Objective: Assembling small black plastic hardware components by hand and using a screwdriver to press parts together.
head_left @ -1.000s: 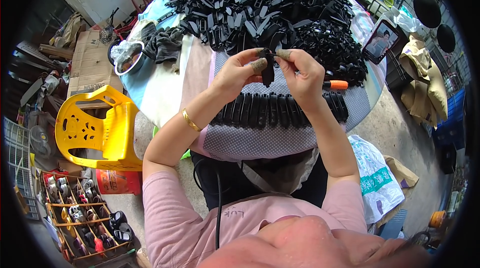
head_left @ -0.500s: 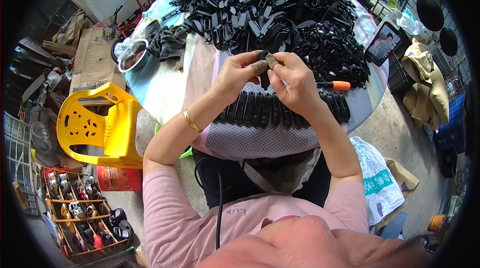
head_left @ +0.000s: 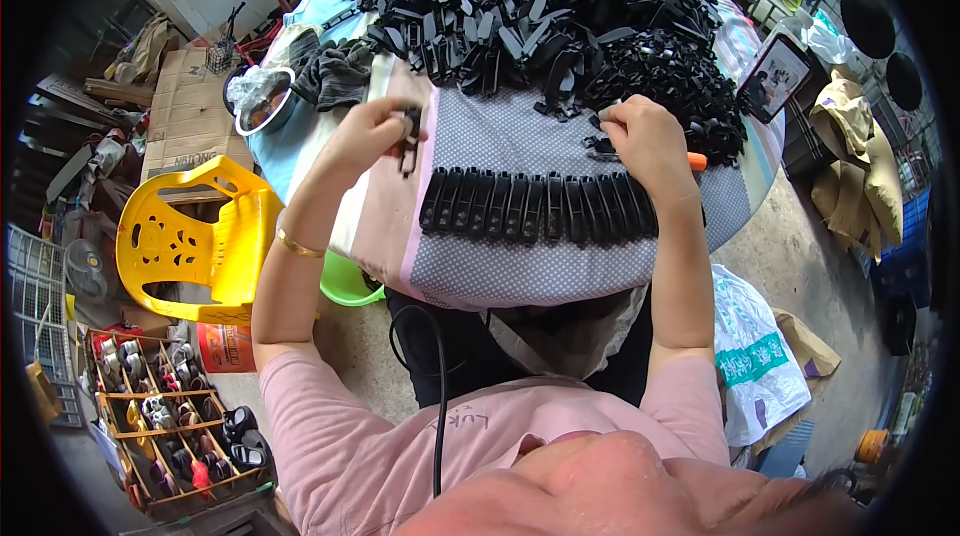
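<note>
My left hand (head_left: pixel 371 136) is closed on a slim black plastic piece (head_left: pixel 408 158), held over the left side of the cloth. My right hand (head_left: pixel 643 136) is pinched at the near edge of a heap of small black parts (head_left: pixel 665 81); whatever sits between its fingertips is too small to make out. Below both hands runs a neat row of long black plastic pieces (head_left: pixel 530 206), standing side by side. A larger heap of loose black plastic pieces (head_left: pixel 510 6) fills the far part of the table. Beside my right wrist shows an orange handle (head_left: pixel 697 162).
The round table wears a patterned cloth (head_left: pixel 490 276). A phone (head_left: pixel 775 79) stands at its right edge. Grey gloves (head_left: pixel 335 74) and a white bowl (head_left: pixel 268 116) lie at the left. A yellow chair (head_left: pixel 240 246) and a green basin (head_left: pixel 345 281) are close by on the left.
My hands were together over the row, fingers on a black piece. Now they are apart: the left has moved left with a black piece, the right rightward to the small parts.
</note>
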Demonstrator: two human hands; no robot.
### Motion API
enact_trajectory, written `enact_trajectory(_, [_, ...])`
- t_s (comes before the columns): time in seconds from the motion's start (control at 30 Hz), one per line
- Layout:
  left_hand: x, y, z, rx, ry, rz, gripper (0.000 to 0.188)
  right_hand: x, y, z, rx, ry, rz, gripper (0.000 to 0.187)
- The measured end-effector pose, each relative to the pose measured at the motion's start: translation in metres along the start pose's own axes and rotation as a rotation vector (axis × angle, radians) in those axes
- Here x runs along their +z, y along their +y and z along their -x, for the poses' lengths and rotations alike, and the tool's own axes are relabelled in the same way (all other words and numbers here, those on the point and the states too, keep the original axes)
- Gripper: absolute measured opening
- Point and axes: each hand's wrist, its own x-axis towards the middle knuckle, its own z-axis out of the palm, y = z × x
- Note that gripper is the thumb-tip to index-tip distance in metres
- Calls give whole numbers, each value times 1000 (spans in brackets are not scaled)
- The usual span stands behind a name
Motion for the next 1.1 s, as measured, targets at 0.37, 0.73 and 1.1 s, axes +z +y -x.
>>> enact_trajectory(0.37, [17,-17,24,63,-111,-429,31,21,-15,-1,-140,-247,414,14])
enact_trajectory(0.73, [46,6,-68,416,177,-734,32,24,-14,-8,-164,195,-199,10])
enact_trajectory(1.1, [70,17,-106,115,280,-718,35,13,-23,-4,-138,266,-381,10])
